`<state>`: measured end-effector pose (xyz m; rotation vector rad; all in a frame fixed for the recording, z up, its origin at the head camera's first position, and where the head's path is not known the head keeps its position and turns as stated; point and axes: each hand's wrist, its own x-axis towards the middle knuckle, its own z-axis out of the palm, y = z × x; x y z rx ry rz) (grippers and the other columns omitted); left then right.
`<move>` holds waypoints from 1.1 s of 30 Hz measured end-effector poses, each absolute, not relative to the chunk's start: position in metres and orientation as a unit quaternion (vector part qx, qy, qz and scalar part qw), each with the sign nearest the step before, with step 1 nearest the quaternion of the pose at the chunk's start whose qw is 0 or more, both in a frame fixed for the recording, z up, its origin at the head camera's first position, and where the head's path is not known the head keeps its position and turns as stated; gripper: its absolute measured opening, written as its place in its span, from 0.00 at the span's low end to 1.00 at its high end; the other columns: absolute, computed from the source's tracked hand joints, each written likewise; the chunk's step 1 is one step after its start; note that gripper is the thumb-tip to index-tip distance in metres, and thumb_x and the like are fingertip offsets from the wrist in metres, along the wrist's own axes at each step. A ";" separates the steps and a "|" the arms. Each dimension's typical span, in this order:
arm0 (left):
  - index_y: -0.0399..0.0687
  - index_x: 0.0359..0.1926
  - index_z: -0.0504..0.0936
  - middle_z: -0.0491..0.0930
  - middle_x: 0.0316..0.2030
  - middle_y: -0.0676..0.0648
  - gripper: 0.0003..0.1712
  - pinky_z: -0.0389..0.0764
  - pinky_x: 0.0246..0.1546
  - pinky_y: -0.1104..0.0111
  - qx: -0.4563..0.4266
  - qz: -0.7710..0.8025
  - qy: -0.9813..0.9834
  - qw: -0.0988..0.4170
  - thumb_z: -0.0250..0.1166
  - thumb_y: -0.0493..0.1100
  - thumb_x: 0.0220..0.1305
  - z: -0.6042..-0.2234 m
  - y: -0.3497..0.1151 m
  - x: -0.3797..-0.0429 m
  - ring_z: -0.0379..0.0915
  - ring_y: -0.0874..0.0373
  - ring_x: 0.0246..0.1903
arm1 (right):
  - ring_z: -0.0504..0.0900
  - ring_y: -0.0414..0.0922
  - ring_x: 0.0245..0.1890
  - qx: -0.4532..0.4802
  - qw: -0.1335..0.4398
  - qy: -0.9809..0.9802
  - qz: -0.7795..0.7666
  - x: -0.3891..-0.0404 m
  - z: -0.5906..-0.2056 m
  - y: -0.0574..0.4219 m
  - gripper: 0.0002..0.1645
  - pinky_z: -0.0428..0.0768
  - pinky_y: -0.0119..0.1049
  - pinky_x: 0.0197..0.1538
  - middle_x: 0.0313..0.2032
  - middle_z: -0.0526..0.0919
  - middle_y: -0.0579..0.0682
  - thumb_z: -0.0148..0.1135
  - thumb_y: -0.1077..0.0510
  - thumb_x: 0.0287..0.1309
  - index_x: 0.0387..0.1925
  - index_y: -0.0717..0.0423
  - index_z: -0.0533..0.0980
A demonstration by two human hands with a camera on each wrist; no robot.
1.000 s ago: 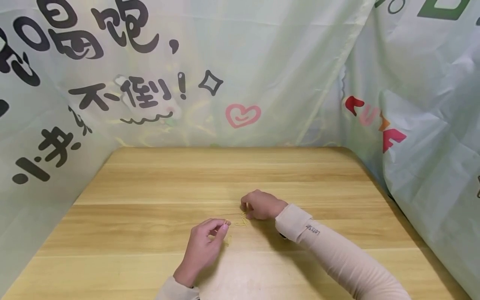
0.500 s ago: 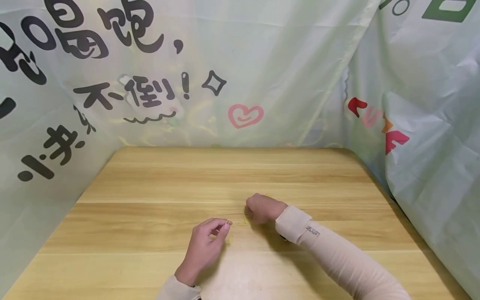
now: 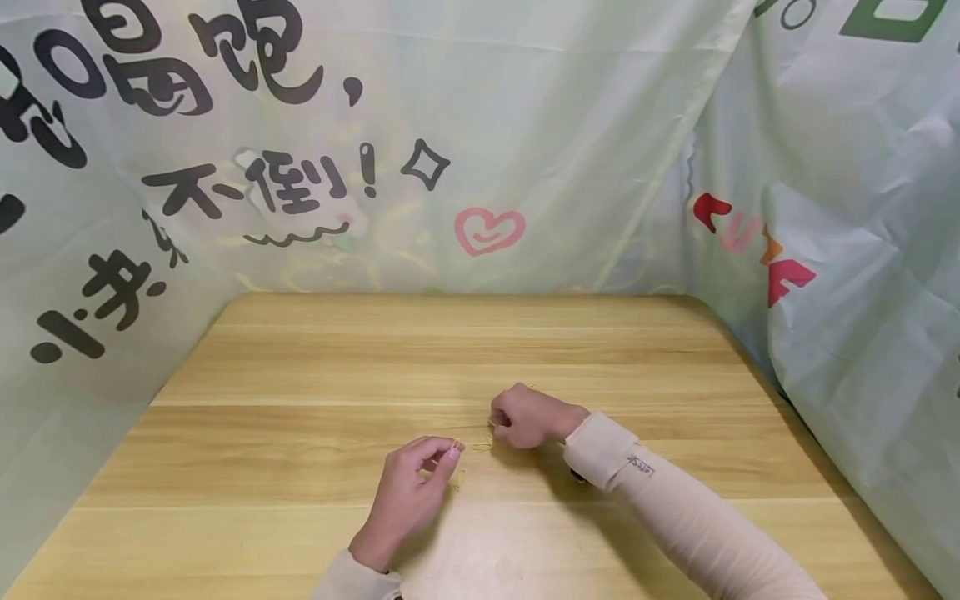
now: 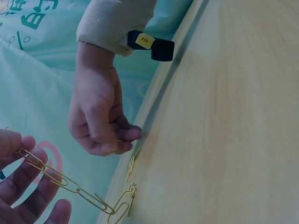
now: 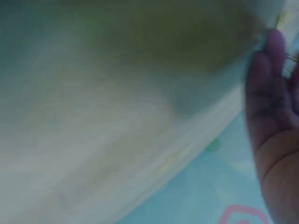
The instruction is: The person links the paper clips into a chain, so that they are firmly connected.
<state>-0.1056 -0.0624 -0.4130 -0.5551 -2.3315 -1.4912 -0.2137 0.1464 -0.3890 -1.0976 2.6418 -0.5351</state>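
Observation:
My left hand (image 3: 412, 492) pinches one end of a chain of gold paper clips (image 4: 65, 182) between thumb and fingers. In the left wrist view the chain slants down to the table, its lower links bunched there. My right hand (image 3: 528, 417) is low over the table to the right, its fingers curled in. A bit of gold wire (image 5: 291, 58) shows between its fingers in the right wrist view, seemingly a paper clip in its pinch, though most is hidden. Loose paper clips (image 3: 483, 446) lie between the two hands. Another paper clip (image 4: 132, 164) lies below the right fingertips.
The wooden table (image 3: 300, 358) spreads around both hands. Printed curtains (image 3: 585, 150) hang behind it and on both sides. Behind the right hand, a thin gold clip (image 3: 533, 387) partly shows. The right wrist view is blurred.
My right hand has shifted slightly right, and its fingers have drawn in from pointing down at the clips. The left hand keeps its pinch in almost the same place.

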 end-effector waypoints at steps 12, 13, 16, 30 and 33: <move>0.42 0.36 0.85 0.84 0.32 0.46 0.05 0.82 0.33 0.68 -0.199 -0.519 -0.817 0.155 0.62 0.32 0.64 -0.418 -0.064 -0.102 0.78 0.63 0.31 | 0.72 0.32 0.19 -0.391 0.065 0.841 -0.369 -0.202 -0.386 0.146 0.10 0.74 0.27 0.23 0.20 0.77 0.39 0.62 0.71 0.50 0.26 0.55 0.72; 0.42 0.36 0.85 0.84 0.32 0.46 0.05 0.82 0.33 0.69 -0.199 -0.520 -0.817 0.153 0.62 0.33 0.65 -0.418 -0.064 -0.103 0.78 0.63 0.31 | 0.74 0.33 0.20 -0.390 0.062 0.836 -0.382 -0.201 -0.383 0.146 0.09 0.75 0.27 0.24 0.21 0.77 0.40 0.62 0.71 0.51 0.29 0.57 0.73; 0.40 0.36 0.85 0.84 0.32 0.46 0.05 0.82 0.34 0.69 -0.197 -0.520 -0.817 0.151 0.62 0.33 0.65 -0.417 -0.063 -0.106 0.78 0.63 0.31 | 0.77 0.36 0.22 -0.389 0.061 0.817 -0.421 -0.199 -0.378 0.145 0.08 0.77 0.29 0.26 0.24 0.79 0.44 0.63 0.71 0.55 0.37 0.62 0.74; 0.38 0.36 0.85 0.84 0.33 0.45 0.05 0.82 0.34 0.68 -0.190 -0.520 -0.819 0.150 0.62 0.31 0.63 -0.413 -0.065 -0.107 0.78 0.61 0.32 | 0.82 0.43 0.33 -0.367 0.107 0.783 -0.491 -0.190 -0.371 0.137 0.19 0.83 0.36 0.42 0.32 0.81 0.50 0.67 0.70 0.54 0.47 0.69 0.73; 0.38 0.36 0.85 0.85 0.33 0.45 0.05 0.82 0.34 0.68 -0.183 -0.518 -0.822 0.152 0.62 0.32 0.64 -0.413 -0.066 -0.107 0.78 0.61 0.32 | 0.82 0.41 0.33 -0.381 0.107 0.771 -0.499 -0.189 -0.371 0.135 0.18 0.83 0.37 0.42 0.32 0.81 0.51 0.68 0.70 0.54 0.47 0.68 0.74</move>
